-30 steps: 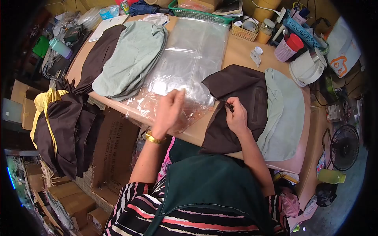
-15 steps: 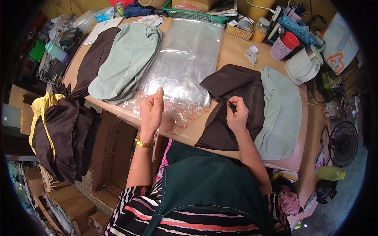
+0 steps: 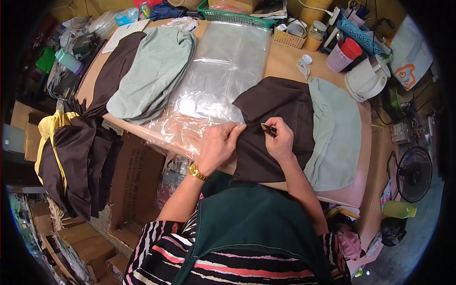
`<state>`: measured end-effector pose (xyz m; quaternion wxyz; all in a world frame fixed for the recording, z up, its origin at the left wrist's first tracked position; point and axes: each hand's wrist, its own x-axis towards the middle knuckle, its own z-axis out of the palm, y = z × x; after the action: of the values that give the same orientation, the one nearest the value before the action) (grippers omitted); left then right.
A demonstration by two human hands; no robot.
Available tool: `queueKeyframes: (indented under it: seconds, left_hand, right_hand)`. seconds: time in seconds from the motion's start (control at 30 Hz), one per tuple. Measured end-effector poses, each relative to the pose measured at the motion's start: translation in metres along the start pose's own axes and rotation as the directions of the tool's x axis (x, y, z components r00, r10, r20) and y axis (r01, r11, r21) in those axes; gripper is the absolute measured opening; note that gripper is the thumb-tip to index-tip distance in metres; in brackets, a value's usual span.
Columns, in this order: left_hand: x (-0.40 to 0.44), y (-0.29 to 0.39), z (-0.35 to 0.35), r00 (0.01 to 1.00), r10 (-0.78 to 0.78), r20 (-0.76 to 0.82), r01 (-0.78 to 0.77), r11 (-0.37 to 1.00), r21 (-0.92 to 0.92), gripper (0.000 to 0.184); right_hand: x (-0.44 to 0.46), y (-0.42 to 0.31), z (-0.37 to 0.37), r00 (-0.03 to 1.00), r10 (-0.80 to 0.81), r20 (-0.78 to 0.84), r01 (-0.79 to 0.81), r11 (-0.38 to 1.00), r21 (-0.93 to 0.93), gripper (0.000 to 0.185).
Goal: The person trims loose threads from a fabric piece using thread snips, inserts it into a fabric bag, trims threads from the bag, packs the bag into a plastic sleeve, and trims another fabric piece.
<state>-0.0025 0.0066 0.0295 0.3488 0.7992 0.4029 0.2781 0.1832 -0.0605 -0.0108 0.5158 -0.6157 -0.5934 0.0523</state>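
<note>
A dark brown cloth piece [image 3: 270,164], with a stitched slit-like seam on its right part, lies on the table in front of me. My left hand [image 3: 219,145], with a gold watch on the wrist, is closed, thumb and finger pinched at the cloth's left edge. Just to its right, over the same cloth, my right hand [image 3: 280,142] is closed around a small dark tool [image 3: 270,130], mostly hidden by the fingers; it looks like thread snips. A pale green cloth [image 3: 344,142] lies partly under the brown one on the right.
Clear plastic bags [image 3: 223,61] lie mid-table. To the left are a pale green cloth stack [image 3: 152,76] and brown cloth [image 3: 114,71]. A white kettle [image 3: 368,78], a pink basket [image 3: 339,59] and a green tray [image 3: 237,19] line the back. Brown cloths [image 3: 71,161] hang left.
My left hand has moved right and down from above the plastic to the brown cloth's edge. The right hand has shifted slightly left, and the cloth has slid a little left.
</note>
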Motion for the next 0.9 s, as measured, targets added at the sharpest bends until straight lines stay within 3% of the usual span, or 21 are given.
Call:
queueKeyframes:
  seconds: [0.07,0.2,0.27,0.33,0.4,0.5,0.57,0.67,0.7,0.73,0.83,0.87,0.9]
  left_hand:
    - [-0.005,-0.018,0.001,0.99,-0.005,-0.141,0.016,0.997,0.074,0.031]
    - [-0.005,-0.039,-0.047,0.921,-0.249,-0.299,0.128,0.92,-0.37,0.025]
    - [-0.001,-0.022,-0.044,0.91,-0.209,-0.358,0.058,0.919,-0.389,0.022]
    - [-0.007,-0.02,-0.053,0.981,-0.175,-0.079,0.139,0.931,-0.337,0.029]
    - [-0.009,-0.013,-0.04,0.932,-0.247,0.265,0.349,0.806,-0.477,0.032]
    - [-0.006,-0.003,-0.004,0.935,-0.187,0.301,0.307,0.852,-0.425,0.037]
    - [0.006,-0.016,0.026,0.995,0.022,0.101,0.014,0.937,-0.348,0.039]
    - [0.02,-0.008,0.047,0.999,0.032,-0.018,-0.036,0.94,-0.338,0.031]
    - [0.024,-0.007,0.047,0.994,-0.081,0.068,0.101,0.912,-0.397,0.026]
    - [0.022,-0.007,0.045,0.994,-0.083,0.071,0.105,0.913,-0.395,0.026]
    - [0.016,-0.008,0.038,0.986,-0.037,-0.164,-0.019,0.946,-0.323,0.031]
    - [0.011,-0.011,0.03,0.987,-0.038,-0.157,-0.015,0.946,-0.323,0.031]
    - [0.006,-0.016,0.014,0.979,-0.178,-0.101,0.112,0.879,-0.463,0.033]
  right_hand:
    - [-0.002,0.005,0.005,1.0,0.023,0.002,-0.023,0.999,-0.028,0.018]
    - [0.005,0.029,-0.005,0.975,0.17,-0.145,-0.169,0.985,0.019,0.012]
    - [0.006,0.028,-0.008,0.971,0.186,-0.152,-0.195,0.98,-0.048,0.011]
    - [0.008,0.028,-0.007,0.975,0.163,-0.155,-0.171,0.984,-0.045,0.011]
    - [0.009,0.029,-0.005,0.977,0.143,-0.158,-0.151,0.988,-0.04,0.012]
    - [0.008,0.031,-0.004,0.976,0.132,-0.173,-0.139,0.99,-0.026,0.012]
    - [0.008,0.03,-0.004,0.982,0.084,-0.167,-0.096,0.994,-0.061,0.012]
    - [0.008,0.028,-0.003,0.986,0.079,-0.147,-0.088,0.994,-0.058,0.013]
    - [0.008,0.027,-0.004,0.986,0.082,-0.147,-0.091,0.994,-0.056,0.013]
    - [0.009,0.027,-0.005,0.978,0.148,-0.146,-0.159,0.985,-0.063,0.012]
    - [0.011,0.039,-0.005,0.951,0.238,-0.197,-0.259,0.962,-0.089,0.013]
    - [0.01,0.046,-0.005,0.934,0.263,-0.244,-0.295,0.949,-0.108,0.015]
    - [0.012,0.054,-0.009,0.918,0.277,-0.283,-0.318,0.941,-0.112,0.019]
